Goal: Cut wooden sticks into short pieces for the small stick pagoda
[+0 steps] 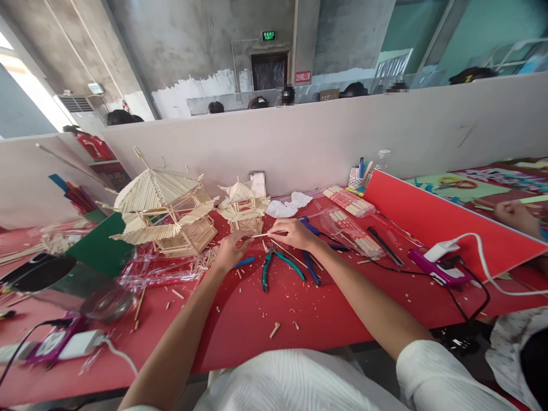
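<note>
A short wooden stick spans the gap between my two hands over the red table. My left hand pinches its left end, and my right hand pinches the right end. Just below them lie green-handled pliers with the handles spread. Behind my hands stands a small pavilion model of wooden sticks. A larger pavilion model is to its left. Partly behind my right forearm is a blue-handled tool, and a blue glue gun seems to lie beyond my right hand.
Packs of wooden sticks lie at the back right, near a red board. A purple power strip with cables is at the right, another at the left. A clear jar lies left. A co-worker's hand shows far right.
</note>
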A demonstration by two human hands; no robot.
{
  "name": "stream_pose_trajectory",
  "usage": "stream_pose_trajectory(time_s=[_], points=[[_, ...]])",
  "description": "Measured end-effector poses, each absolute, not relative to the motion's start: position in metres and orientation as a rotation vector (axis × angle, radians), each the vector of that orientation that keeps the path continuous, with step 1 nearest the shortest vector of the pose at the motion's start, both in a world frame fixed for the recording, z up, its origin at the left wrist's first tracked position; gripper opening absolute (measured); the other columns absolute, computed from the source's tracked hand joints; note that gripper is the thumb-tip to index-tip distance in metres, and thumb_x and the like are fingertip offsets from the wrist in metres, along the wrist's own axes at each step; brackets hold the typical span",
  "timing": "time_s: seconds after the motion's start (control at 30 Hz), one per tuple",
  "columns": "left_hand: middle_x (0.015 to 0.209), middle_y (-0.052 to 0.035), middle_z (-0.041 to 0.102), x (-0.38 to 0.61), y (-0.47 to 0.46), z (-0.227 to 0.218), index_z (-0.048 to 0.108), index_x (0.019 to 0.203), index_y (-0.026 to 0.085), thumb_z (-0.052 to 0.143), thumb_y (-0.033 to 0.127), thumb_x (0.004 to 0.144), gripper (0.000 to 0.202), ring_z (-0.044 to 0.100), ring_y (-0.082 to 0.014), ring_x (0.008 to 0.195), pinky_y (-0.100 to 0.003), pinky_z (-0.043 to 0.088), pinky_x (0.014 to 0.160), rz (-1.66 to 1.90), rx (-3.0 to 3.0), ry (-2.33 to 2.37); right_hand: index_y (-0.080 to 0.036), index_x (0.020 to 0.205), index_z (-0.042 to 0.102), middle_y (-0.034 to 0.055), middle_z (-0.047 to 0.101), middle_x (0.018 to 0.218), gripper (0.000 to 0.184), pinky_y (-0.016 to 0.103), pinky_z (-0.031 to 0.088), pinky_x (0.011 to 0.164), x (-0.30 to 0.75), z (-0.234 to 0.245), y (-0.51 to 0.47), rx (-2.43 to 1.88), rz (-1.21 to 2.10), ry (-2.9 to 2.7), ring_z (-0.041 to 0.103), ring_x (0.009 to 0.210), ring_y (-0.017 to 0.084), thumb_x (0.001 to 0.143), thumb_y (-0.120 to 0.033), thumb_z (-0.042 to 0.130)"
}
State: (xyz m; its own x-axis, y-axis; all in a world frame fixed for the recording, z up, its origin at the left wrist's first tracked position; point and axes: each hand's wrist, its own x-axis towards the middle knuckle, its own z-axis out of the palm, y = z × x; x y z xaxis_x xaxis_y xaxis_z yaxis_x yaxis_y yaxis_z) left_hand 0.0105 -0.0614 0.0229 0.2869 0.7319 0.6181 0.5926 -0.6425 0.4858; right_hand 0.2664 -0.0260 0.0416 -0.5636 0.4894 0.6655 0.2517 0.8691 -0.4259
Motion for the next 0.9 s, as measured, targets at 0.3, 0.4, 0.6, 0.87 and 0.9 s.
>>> stream_pose_trajectory(time_s=[0.3, 0.4, 0.6, 0.87, 0.9], points=[[0.106, -0.0066, 0.077, 0.0099, -0.0612, 0.0237, 0.074, 0.104, 0.023, 0.058, 0.038, 0.094, 0.024, 0.072, -0.0208, 0.098, -0.035, 0.056, 0.093, 1.250, 2.439, 1.214, -0.020, 0.095, 0.077, 0.0068, 0.071, 0.087, 0.025, 0.029, 0.053, 0.074, 0.2649, 0.0391, -0.0246, -0.521, 0.317, -2.205, 0.065, 0.076, 0.016, 0.096, -0.037, 0.059], [0.104, -0.0068, 0.077, 0.0103, -0.0626, 0.0255, 0.074, 0.104, 0.022, 0.057, 0.037, 0.095, 0.025, 0.072, -0.0202, 0.096, -0.033, 0.056, 0.092, 1.235, 2.489, 1.180, -0.019, 0.096, 0.077, 0.0073, 0.071, 0.088, 0.024, 0.029, 0.053, 0.074, 0.2645, 0.0380, -0.0241, -0.503, 0.294, -2.213, 0.066, 0.076, 0.016, 0.096, -0.035, 0.059], [0.102, -0.0071, 0.078, 0.0131, -0.0636, 0.0261, 0.076, 0.099, 0.020, 0.057, 0.035, 0.095, 0.025, 0.073, -0.0193, 0.094, -0.031, 0.057, 0.092, 1.291, 2.455, 1.242, -0.017, 0.096, 0.076, 0.0079, 0.071, 0.087, 0.021, 0.028, 0.054, 0.071, 0.2644, 0.0370, -0.0227, -0.439, 0.216, -2.209, 0.066, 0.075, 0.016, 0.096, -0.030, 0.059], [0.103, -0.0066, 0.078, 0.0143, -0.0646, 0.0285, 0.075, 0.102, 0.019, 0.056, 0.031, 0.095, 0.023, 0.073, -0.0183, 0.095, -0.029, 0.056, 0.091, 1.198, 2.482, 1.320, -0.018, 0.095, 0.076, 0.0071, 0.070, 0.085, 0.020, 0.027, 0.053, 0.071, 0.2642, 0.0390, -0.0245, -0.425, 0.191, -2.213, 0.066, 0.074, 0.016, 0.096, -0.029, 0.060], [0.106, -0.0072, 0.077, 0.0147, -0.0654, 0.0294, 0.075, 0.105, 0.019, 0.056, 0.031, 0.095, 0.024, 0.072, -0.0190, 0.098, -0.030, 0.055, 0.093, 1.151, 2.511, 1.342, -0.017, 0.095, 0.077, 0.0072, 0.070, 0.086, 0.021, 0.027, 0.053, 0.071, 0.2640, 0.0392, -0.0250, -0.426, 0.192, -2.221, 0.066, 0.074, 0.016, 0.097, -0.029, 0.059]])
